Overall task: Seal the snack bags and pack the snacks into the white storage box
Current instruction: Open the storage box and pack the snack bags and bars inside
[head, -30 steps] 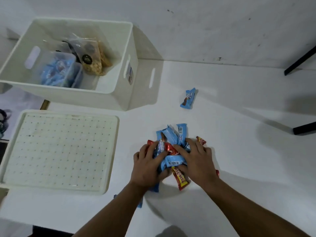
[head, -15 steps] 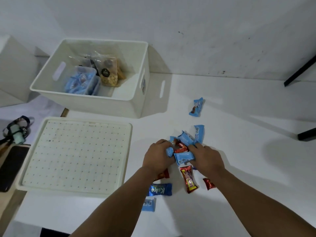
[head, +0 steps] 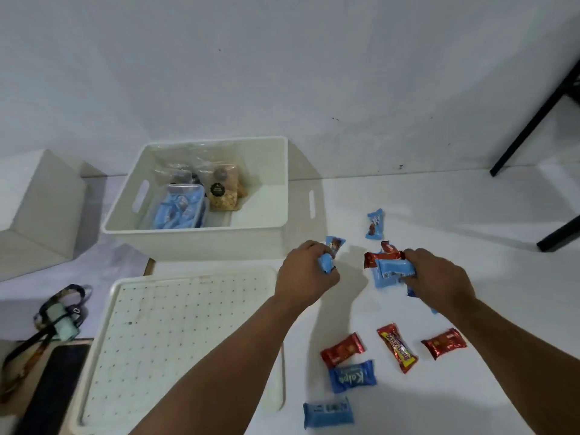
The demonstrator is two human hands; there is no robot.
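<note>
— What is each hand holding?
— The left hand (head: 306, 274) grips blue snack packets (head: 329, 255); the right hand (head: 439, 277) grips blue and red ones (head: 387, 266).
— And nearby?
— The white storage box (head: 201, 240) sits beyond the left hand; loose snacks (head: 395, 346) lie on the desk (head: 439, 208) below the right.

Scene evenly and fairly brightly lit from above; the white table (head: 439, 196) shows a mild bluish cast, no hard glare. Soft shadows fall to the right of the white storage box (head: 201, 243) and below the left hand (head: 306, 276) and right hand (head: 439, 277). Wide-angle bending at the edges curves the wall line; overall slightly soft, with blur strongest at the lower left around the strap (head: 56, 312).
</note>
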